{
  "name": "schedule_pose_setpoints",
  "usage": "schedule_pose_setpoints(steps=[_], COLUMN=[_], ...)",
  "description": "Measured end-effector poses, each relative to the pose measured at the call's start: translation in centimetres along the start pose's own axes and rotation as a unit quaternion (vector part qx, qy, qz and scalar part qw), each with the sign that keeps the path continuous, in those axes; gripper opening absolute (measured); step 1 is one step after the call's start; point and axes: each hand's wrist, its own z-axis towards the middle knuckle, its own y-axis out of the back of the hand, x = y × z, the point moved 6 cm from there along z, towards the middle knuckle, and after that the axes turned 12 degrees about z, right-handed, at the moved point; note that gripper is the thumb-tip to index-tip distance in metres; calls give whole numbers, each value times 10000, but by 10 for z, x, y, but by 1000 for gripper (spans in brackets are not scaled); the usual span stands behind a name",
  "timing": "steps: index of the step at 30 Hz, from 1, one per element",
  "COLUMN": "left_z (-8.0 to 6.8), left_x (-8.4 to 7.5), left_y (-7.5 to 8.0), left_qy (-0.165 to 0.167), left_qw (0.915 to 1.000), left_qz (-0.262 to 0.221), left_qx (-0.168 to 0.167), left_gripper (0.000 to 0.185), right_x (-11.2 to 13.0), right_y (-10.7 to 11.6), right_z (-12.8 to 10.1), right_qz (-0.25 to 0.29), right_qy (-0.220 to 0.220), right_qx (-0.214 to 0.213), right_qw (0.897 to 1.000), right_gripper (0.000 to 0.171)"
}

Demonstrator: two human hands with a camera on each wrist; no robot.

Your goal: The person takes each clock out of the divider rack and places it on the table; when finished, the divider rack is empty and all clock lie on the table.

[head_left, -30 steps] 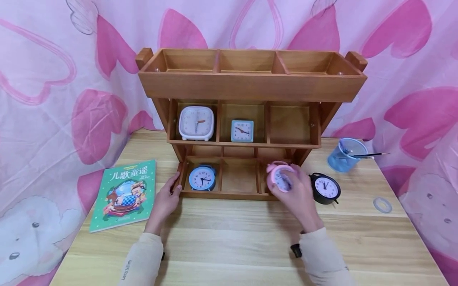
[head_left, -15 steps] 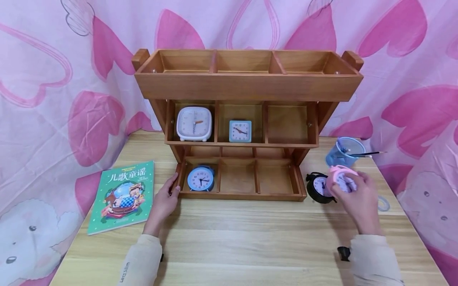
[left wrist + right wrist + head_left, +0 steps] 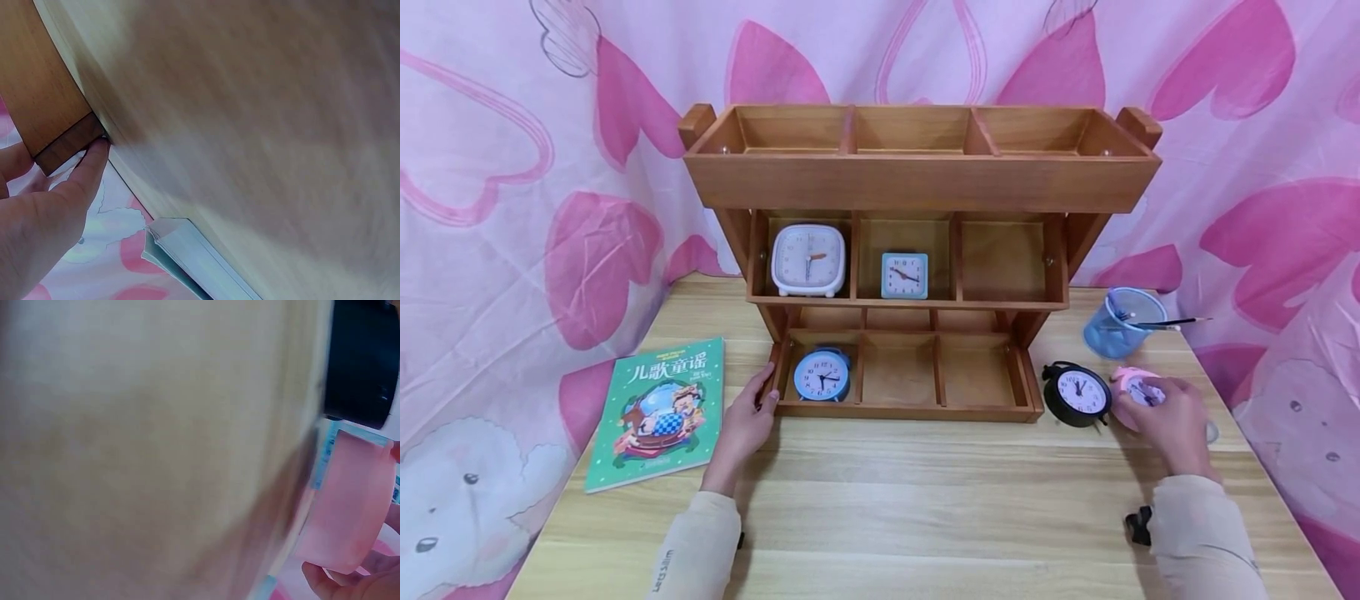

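My right hand (image 3: 1165,417) grips a pink alarm clock (image 3: 1133,388) low over the table, just right of a black alarm clock (image 3: 1079,393). In the right wrist view the pink clock (image 3: 350,500) fills the right side with the black clock (image 3: 362,362) behind it. My left hand (image 3: 747,417) rests against the left end of the wooden shelf rack (image 3: 917,179), fingers on its bottom corner (image 3: 69,140). The rack holds a round blue clock (image 3: 822,375) at lower left, a white square clock (image 3: 808,259) and a small blue square clock (image 3: 904,275) in the middle row.
A green picture book (image 3: 658,410) lies left of the rack. A blue pen cup (image 3: 1123,323) with a pencil stands at the back right; a tape ring lies partly hidden behind my right hand. A pink heart-print cloth hangs behind the table.
My right hand carried the pink clock from the rack's lower right compartment out to the right, past the black clock, and lowered it toward the table. The left hand stayed put.
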Motion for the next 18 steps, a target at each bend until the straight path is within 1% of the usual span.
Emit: schedule_pose_setpoints(steps=[3, 6, 9, 12, 15, 17, 18], left_z=[0, -1, -1, 0, 0, 0, 0], left_x=[1, 1, 0, -1, -1, -1, -1], left_y=[1, 1, 0, 1, 1, 1, 2], left_qy=[-17, -16, -76, -142, -159, -149, -149], left_qw=[10000, 10000, 9999, 9996, 9997, 9997, 9997], left_qz=[-9, 16, 110, 178, 158, 147, 144], left_qx=[-8, -20, -88, -151, -123, -96, -84], left_gripper=[52, 53, 52, 52, 53, 53, 53], right_x=[-2, -3, -2, 6, 24, 45, 56], right_y=[-6, -10, -10, -7, -4, -4, -6], right_z=[2, 2, 1, -1, -5, -10, -13], right_qz=[-49, -60, -161, -276, -196, 10, 111], right_qy=[196, 294, 240, 197, 447, 969, 1216], right_qx=[118, 188, 278, 261, -43, -457, -588], right_qw=[9997, 9994, 9992, 9991, 9988, 9942, 9908], right_gripper=[71, 68, 70, 71, 64, 54, 50])
